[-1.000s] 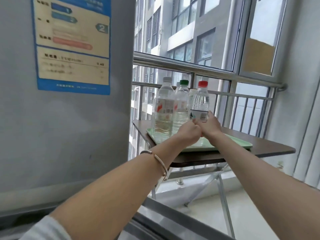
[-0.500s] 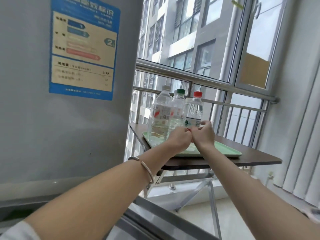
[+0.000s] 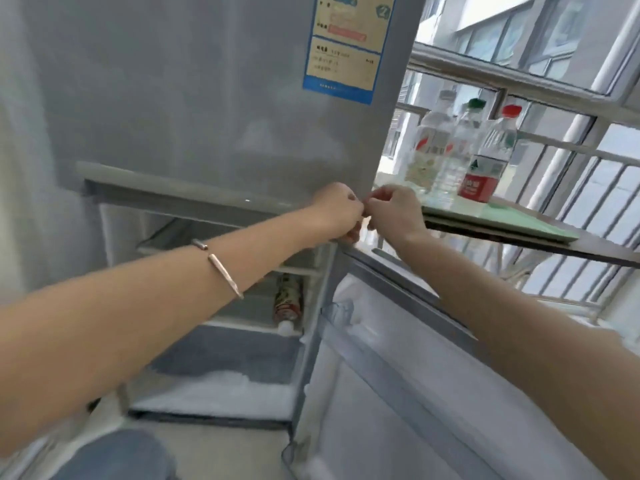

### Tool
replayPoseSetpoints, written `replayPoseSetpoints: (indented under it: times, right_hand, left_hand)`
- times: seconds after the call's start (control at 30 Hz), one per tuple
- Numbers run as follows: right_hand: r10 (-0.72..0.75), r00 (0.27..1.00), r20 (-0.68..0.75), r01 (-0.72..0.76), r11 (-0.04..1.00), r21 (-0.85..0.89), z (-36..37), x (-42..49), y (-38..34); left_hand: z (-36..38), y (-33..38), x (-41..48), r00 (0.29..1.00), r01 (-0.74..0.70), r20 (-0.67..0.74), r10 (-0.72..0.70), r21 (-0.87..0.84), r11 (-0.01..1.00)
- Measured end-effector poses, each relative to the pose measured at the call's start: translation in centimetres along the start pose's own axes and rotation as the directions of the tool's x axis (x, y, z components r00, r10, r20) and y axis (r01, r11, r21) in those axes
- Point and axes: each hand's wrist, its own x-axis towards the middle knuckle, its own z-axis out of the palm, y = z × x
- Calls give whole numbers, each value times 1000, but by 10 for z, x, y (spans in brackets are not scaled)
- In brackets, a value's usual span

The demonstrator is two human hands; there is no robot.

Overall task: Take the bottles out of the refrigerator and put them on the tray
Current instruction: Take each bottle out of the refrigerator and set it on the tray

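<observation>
Clear bottles stand on a pale green tray (image 3: 498, 221) at the right: a red-capped bottle (image 3: 486, 161), a green-capped bottle (image 3: 459, 157) and a larger bottle (image 3: 427, 150). The grey refrigerator (image 3: 207, 98) has its lower compartment open. On a shelf inside lies one bottle (image 3: 288, 299) with a red and yellow label, its white cap toward me. My left hand (image 3: 337, 213) and my right hand (image 3: 396, 211) are held together in front of the refrigerator's right edge, fingers curled, nothing in them.
The tray rests on a dark folding table (image 3: 588, 245) by a balcony railing (image 3: 519, 81) and windows. The open lower door (image 3: 433, 375) swings out toward me below my right arm. A blue energy label (image 3: 346, 39) is stuck on the upper door. My knee (image 3: 114, 455) shows at the bottom.
Both hands have come away from the bottles on the tray and moved left to the refrigerator's edge. My view has swung left and down, showing the open lower compartment.
</observation>
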Motion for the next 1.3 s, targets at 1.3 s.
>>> replayPoseSetpoints:
  times: [1.3]
  right_hand:
    - [331, 938, 100, -203, 762, -615, 295, -75, 174]
  left_hand:
    - [-32, -346, 66, 905, 214, 268, -331, 386, 897]
